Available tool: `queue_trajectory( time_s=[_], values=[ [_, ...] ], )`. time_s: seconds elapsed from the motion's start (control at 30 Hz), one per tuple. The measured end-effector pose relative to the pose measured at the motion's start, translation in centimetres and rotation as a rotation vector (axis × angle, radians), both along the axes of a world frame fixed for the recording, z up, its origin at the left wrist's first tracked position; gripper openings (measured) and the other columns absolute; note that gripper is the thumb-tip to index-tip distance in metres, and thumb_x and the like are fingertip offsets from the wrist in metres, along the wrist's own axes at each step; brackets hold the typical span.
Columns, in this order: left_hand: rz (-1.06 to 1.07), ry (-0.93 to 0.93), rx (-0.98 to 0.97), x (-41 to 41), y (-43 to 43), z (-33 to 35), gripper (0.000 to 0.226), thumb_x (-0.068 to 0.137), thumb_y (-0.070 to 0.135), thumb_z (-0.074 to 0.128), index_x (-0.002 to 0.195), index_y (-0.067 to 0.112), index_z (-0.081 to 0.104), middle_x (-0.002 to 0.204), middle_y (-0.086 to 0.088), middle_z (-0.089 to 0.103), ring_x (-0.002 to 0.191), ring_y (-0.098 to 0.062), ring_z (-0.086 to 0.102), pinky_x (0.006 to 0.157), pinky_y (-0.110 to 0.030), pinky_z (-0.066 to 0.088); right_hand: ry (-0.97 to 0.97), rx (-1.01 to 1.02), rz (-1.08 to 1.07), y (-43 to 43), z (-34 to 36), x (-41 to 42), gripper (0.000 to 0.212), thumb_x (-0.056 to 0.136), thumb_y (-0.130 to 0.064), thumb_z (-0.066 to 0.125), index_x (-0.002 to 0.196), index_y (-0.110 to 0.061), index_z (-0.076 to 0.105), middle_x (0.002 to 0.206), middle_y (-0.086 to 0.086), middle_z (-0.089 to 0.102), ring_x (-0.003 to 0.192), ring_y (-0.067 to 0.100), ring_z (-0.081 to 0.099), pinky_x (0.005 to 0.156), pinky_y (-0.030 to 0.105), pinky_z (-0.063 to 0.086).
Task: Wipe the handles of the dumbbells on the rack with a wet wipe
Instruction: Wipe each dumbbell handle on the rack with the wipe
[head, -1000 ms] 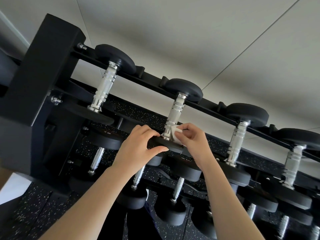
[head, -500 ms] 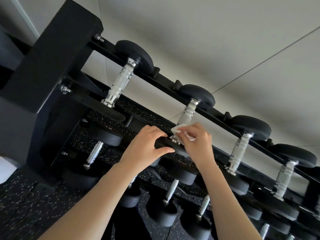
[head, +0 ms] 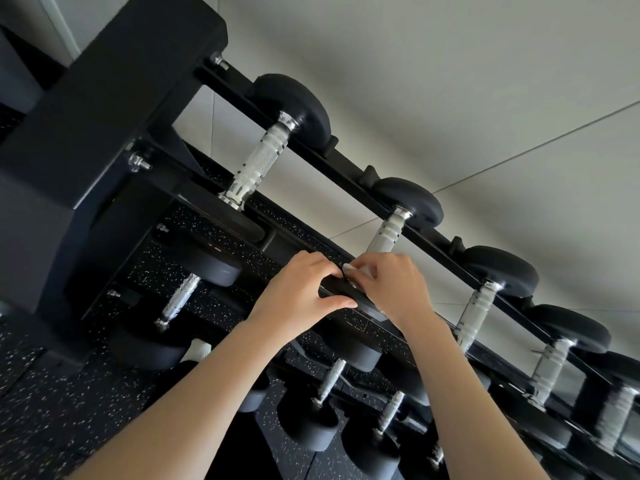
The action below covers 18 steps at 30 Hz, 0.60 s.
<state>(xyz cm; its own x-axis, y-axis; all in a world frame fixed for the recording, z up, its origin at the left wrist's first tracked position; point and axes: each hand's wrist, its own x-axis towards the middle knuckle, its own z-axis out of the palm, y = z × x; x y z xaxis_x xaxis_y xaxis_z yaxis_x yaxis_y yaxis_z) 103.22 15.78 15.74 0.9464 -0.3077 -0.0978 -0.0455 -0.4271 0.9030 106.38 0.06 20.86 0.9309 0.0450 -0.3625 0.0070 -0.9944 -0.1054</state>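
Black rubber heads and knurled silver handles are lining the rack, which is sitting tilted across the view. On the top row, the right hand is pinching a white wet wipe closed around the lower end of the second dumbbell's handle. The left hand is gripping the near head of that dumbbell, fingers on top and thumb below. Speckled flooring is showing beneath.

A black tiered rack carries rows of dumbbells with knurled handles.
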Motion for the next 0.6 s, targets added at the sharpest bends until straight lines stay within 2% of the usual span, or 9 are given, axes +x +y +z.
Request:
queue_trajectory(
  time_s=[0.27, 0.37, 0.43, 0.5, 0.6],
  values=[
    [-0.019, 0.008, 0.012, 0.2, 0.1, 0.0, 0.044, 0.074, 0.05, 0.071, 0.105, 0.021, 0.065, 0.101, 0.013, 0.057, 0.096, -0.003, 0.041, 0.084, -0.03, 0.045, -0.012, -0.156, 0.09, 0.9, 0.1, 1.1, 0.029, 0.093, -0.044, 0.048, 0.099, -0.021, 0.065, 0.085, 0.01, 0.064, 0.082, 0.031, 0.062, 0.065, 0.032, 0.047],
    [-0.025, 0.0, 0.021, 0.3, 0.2, 0.1, 0.044, 0.074, 0.051, 0.071, 0.105, 0.021, 0.065, 0.101, 0.013, 0.057, 0.095, -0.002, 0.04, 0.084, -0.03, 0.045, -0.063, -0.214, 0.106, 1.0, -0.1, 1.9, 0.03, 0.095, -0.04, 0.047, 0.099, -0.017, 0.065, 0.087, 0.011, 0.065, 0.082, 0.031, 0.062, 0.063, 0.03, 0.044],
    [-0.024, -0.008, 0.027, 0.3, 0.2, 0.0, 0.045, 0.074, 0.052, 0.07, 0.106, 0.021, 0.064, 0.101, 0.012, 0.057, 0.094, -0.002, 0.039, 0.083, -0.029, 0.045, -0.104, -0.232, 0.101, 0.9, -0.3, 2.6, 0.03, 0.095, -0.038, 0.047, 0.099, -0.014, 0.066, 0.088, 0.011, 0.065, 0.08, 0.03, 0.063, 0.062, 0.032, 0.048],
    [-0.024, -0.016, 0.033, 0.2, 0.2, 0.0, 0.046, 0.074, 0.053, 0.069, 0.106, 0.021, 0.064, 0.101, 0.012, 0.057, 0.093, -0.001, 0.038, 0.083, -0.028, 0.044, -0.147, -0.255, 0.108, 0.7, -0.3, 3.3, 0.031, 0.096, -0.036, 0.046, 0.098, -0.013, 0.066, 0.087, 0.01, 0.066, 0.077, 0.03, 0.064, 0.061, 0.032, 0.049],
    [-0.032, -0.02, 0.043, 0.2, 0.3, 0.0, 0.047, 0.074, 0.055, 0.068, 0.107, 0.021, 0.064, 0.101, 0.012, 0.057, 0.093, -0.001, 0.038, 0.082, -0.026, 0.044, -0.224, -0.283, 0.109, 0.2, -0.2, 4.3, 0.03, 0.096, -0.034, 0.046, 0.097, -0.013, 0.067, 0.08, 0.009, 0.067, 0.073, 0.03, 0.064, 0.057, 0.028, 0.04]
  ],
)
